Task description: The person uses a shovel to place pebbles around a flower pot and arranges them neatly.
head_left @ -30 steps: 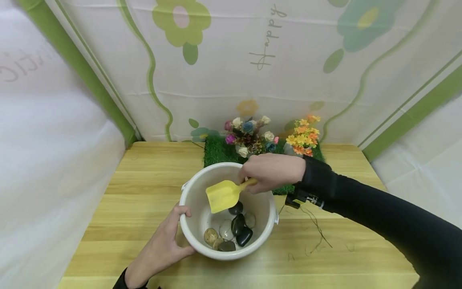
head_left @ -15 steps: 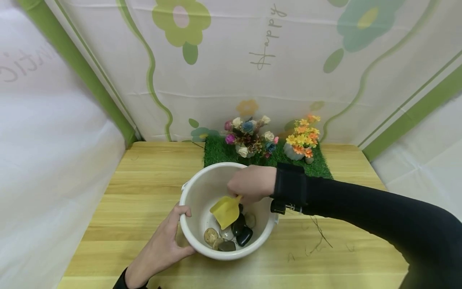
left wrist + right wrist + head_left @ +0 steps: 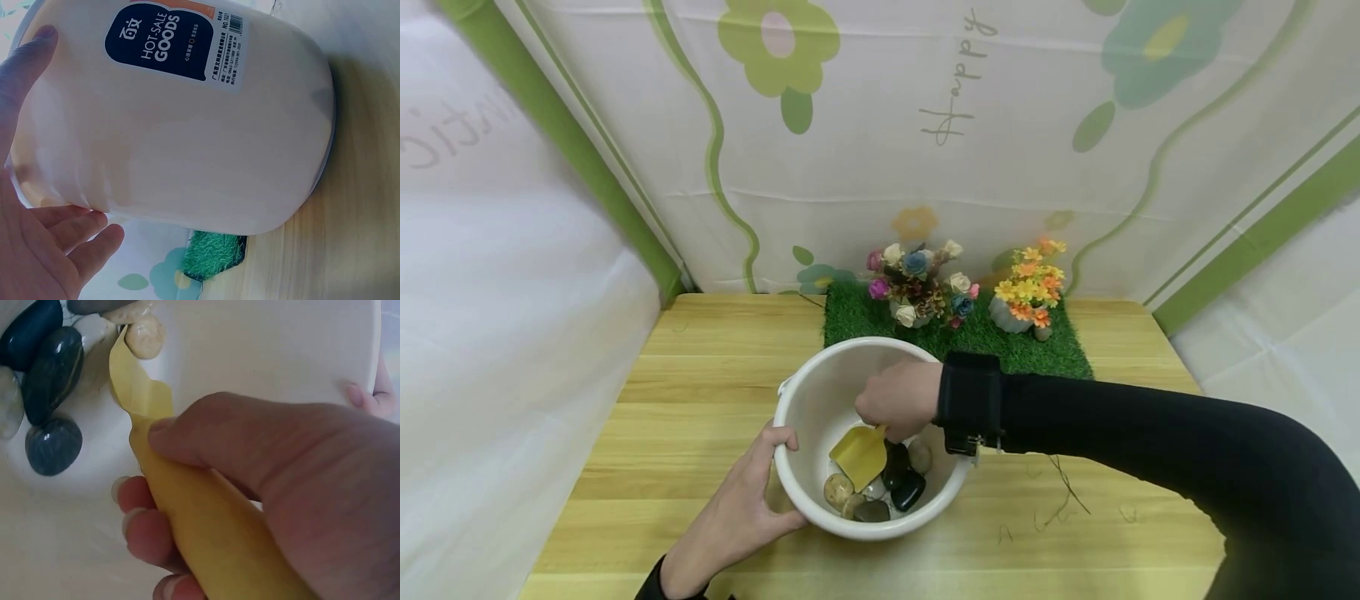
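Note:
A white bucket (image 3: 795,500) stands on the wooden table with several smooth stones (image 3: 907,490), black, tan and pale, at its bottom. My left hand (image 3: 741,508) grips its rim at the near left, one fingertip hooked over the inside. Along the bucket's labelled outer wall (image 3: 187,137) lie the thumb and other fingers of that hand. Down inside the bucket, my right hand (image 3: 898,398) holds a yellow toy shovel (image 3: 860,457) by its handle (image 3: 194,519), thumb on top and fingers curled beneath. The shovel's blade is low beside the stones; a tan stone (image 3: 145,337) sits right at its tip.
Behind the bucket is a green artificial grass mat (image 3: 1000,354). On it stand a pot of mixed roses (image 3: 917,283) and a pot of yellow-orange flowers (image 3: 1028,283). Thin dry strands (image 3: 1067,483) lie on the table (image 3: 700,417) to the right. Printed cloth hangs around the back and sides.
My right hand has gone left and down into the bucket, taking the shovel's blade from above the stones to down among them. The left hand and the bucket stay put.

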`<action>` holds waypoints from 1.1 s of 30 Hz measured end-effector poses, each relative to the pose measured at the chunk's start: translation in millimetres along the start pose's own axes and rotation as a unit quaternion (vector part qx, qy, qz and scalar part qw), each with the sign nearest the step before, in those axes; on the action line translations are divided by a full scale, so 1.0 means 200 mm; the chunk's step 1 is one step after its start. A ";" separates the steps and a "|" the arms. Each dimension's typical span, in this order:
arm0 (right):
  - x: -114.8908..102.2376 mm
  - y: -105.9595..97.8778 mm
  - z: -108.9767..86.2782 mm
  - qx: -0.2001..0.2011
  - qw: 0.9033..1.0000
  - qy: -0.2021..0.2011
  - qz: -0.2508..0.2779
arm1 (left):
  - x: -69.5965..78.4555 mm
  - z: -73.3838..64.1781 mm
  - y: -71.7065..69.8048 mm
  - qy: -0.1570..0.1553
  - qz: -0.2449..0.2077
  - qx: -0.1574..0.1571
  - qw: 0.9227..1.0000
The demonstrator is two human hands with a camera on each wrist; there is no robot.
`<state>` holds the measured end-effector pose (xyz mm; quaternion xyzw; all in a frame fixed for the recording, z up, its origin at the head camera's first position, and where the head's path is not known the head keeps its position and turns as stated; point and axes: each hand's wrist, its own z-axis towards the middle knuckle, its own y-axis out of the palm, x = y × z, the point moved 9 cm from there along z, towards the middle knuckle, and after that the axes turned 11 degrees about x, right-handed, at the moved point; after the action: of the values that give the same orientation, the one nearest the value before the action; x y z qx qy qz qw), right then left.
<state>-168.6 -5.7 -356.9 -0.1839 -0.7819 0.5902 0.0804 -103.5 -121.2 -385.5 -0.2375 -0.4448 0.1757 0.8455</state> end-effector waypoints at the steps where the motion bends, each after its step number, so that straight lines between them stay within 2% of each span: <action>1: 0.00 0.01 0.00 -0.002 1.000 -0.001 0.003 | 0.00 0.00 0.00 -0.001 0.000 0.000 1.000; 8: 0.00 0.03 0.04 -0.015 1.000 -0.007 0.021 | -0.01 -0.01 0.00 -0.008 -0.004 -0.004 1.000; 17: 0.03 0.07 0.06 -0.045 0.998 -0.003 0.048 | 0.00 0.00 0.00 0.005 -0.003 0.005 1.000; 24: 0.04 0.08 0.06 -0.055 0.996 -0.008 0.076 | 0.00 0.00 0.00 0.010 -0.009 0.008 1.000; 31: 0.13 0.23 0.14 -0.039 0.995 -0.038 0.080 | -0.01 0.00 0.00 -0.006 -0.006 -0.003 1.000; 33: 0.11 0.23 0.14 -0.042 0.994 -0.044 0.091 | -0.01 0.00 0.01 -0.008 -0.008 -0.006 1.000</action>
<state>-189.8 -10.7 -410.1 -0.2312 -0.7891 0.5689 -0.0156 -104.1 -121.1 -387.4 -0.2373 -0.4544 0.1685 0.8419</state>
